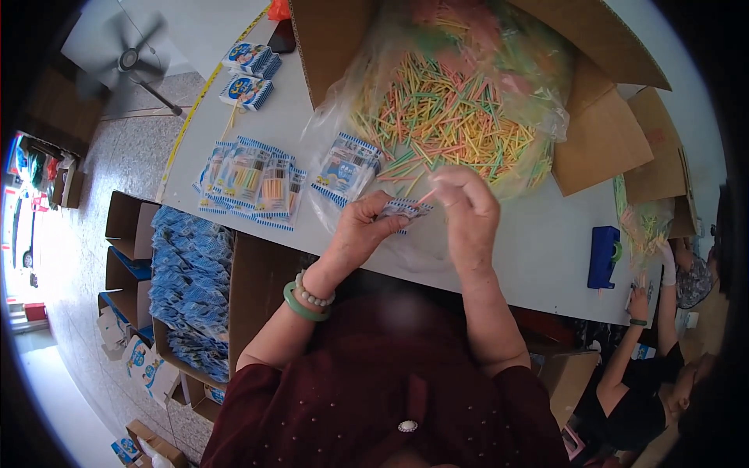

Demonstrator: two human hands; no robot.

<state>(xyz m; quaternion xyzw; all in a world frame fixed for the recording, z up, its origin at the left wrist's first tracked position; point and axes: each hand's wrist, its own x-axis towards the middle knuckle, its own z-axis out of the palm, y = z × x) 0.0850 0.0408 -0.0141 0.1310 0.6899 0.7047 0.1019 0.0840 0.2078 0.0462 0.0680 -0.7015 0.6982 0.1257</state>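
My left hand point(365, 230) pinches a small blue-and-white plastic packet point(406, 209) over the table's near edge. At the packet's end, my right hand point(470, 218) has its fingers closed on a thin pink stick point(426, 197). Whether the stick's tip is inside the packet I cannot tell. Beyond my hands, a heap of thin pink, yellow and green sticks point(452, 117) spills out of a clear plastic bag point(538, 117) in a cardboard box point(335, 47). Flat blue-and-white packets point(345, 168) lie left of the heap. Farther left are several packets with coloured sticks inside point(248, 179).
Small printed boxes point(248, 92) stand at the table's far left. A carton of blue packets point(191, 281) sits below the left edge. A blue tape dispenser point(603, 256) is on the right. Another person's arm point(624, 343) reaches onto the table there. A fan point(129, 59) stands on the floor.
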